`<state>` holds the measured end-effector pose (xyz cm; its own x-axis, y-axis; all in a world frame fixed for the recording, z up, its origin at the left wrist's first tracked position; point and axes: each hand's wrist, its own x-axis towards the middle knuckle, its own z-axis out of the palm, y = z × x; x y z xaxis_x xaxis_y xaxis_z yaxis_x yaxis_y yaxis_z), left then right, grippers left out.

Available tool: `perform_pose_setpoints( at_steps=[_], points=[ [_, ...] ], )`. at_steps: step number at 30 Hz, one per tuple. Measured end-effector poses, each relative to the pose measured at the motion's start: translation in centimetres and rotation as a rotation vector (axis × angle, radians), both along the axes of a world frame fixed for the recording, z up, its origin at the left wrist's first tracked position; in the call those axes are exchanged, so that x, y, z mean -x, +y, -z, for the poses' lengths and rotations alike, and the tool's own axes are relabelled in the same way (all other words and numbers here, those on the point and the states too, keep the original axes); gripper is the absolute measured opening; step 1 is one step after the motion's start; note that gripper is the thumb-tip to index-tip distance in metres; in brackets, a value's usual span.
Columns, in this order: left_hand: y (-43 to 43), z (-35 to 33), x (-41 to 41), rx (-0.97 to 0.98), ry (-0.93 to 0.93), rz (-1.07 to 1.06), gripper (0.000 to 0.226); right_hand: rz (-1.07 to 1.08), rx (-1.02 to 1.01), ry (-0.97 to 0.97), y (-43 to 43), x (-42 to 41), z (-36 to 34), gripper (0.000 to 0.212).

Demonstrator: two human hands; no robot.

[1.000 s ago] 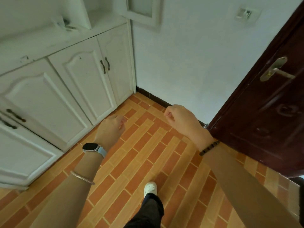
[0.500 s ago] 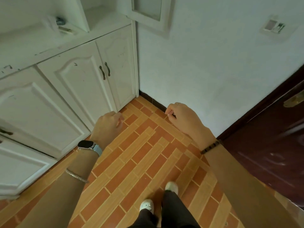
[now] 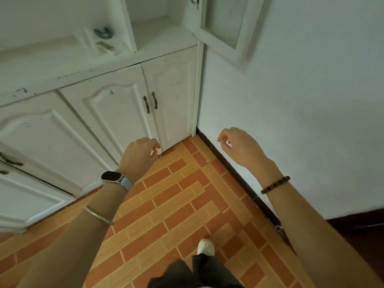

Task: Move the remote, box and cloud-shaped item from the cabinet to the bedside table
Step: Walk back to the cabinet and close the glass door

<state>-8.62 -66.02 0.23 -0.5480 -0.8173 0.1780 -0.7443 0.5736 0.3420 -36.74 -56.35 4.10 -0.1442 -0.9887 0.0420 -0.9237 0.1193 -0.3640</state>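
On the white cabinet's counter [image 3: 62, 65], in the left open niche, lie a small blue-grey cloud-shaped item [image 3: 103, 33], a white box [image 3: 88, 39] to its left and a flat remote [image 3: 106, 46] in front of it, all blurred. My left hand [image 3: 139, 153], with a watch on the wrist, hangs before the lower cabinet doors, fingers loosely curled, holding nothing. Over by the wall, my right hand [image 3: 239, 145] is held out in the same loose way, with nothing in it. Both hands are well below and short of the counter.
An upper cabinet door [image 3: 224, 28] with a glass pane stands open at the top right. Lower cabinet doors [image 3: 133, 109] with dark handles are closed. A white wall [image 3: 301, 100] runs along the right above a dark skirting. Orange tiled floor lies underfoot, with my foot [image 3: 205, 247] on it.
The view has swung left and closer to the cabinet; the brown door has left the frame. The niche with the items is now in fuller view. Both hands stay loose and hold nothing.
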Motion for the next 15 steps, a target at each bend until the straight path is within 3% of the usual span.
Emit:
perform_pose_setpoints(
  at_steps=[15],
  points=[
    [-12.5,-1.2,5.0,0.082,0.089,-0.097,0.017,-0.132,-0.038,-0.006,-15.4,5.4,1.0,0.016]
  ],
)
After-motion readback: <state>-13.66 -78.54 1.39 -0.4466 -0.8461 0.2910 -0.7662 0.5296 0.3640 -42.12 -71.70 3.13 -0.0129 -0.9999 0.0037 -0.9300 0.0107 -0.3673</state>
